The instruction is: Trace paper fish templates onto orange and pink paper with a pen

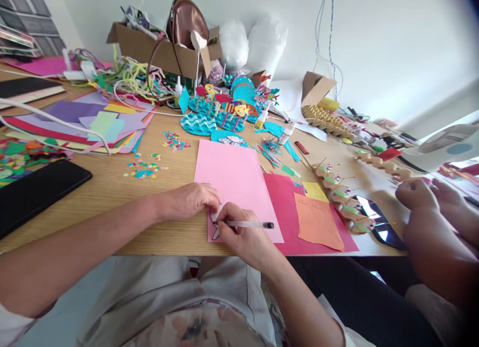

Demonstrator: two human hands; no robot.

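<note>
My right hand [239, 232] is closed round a clear-barrelled pen with a black end cap [254, 224]. Its tip is down at a small white fish-shaped paper cutout [216, 231] with a dark outline, near the lower left corner of a pink sheet [232, 172]. Fingers of my left hand [198, 199] press on the cutout's upper end, and part of it is hidden under both hands. Beneath the pink sheet's right side lies red paper [280, 197], with an orange piece [318, 219] on top of it.
Paper dots [144, 170] lie left of the pink sheet, near a black phone [45, 192]. Blue fish decorations [232, 112] and glue bottles [286, 133] stand behind. Egg-carton caterpillars [344, 202] and another person's arms [430, 237] are at the right.
</note>
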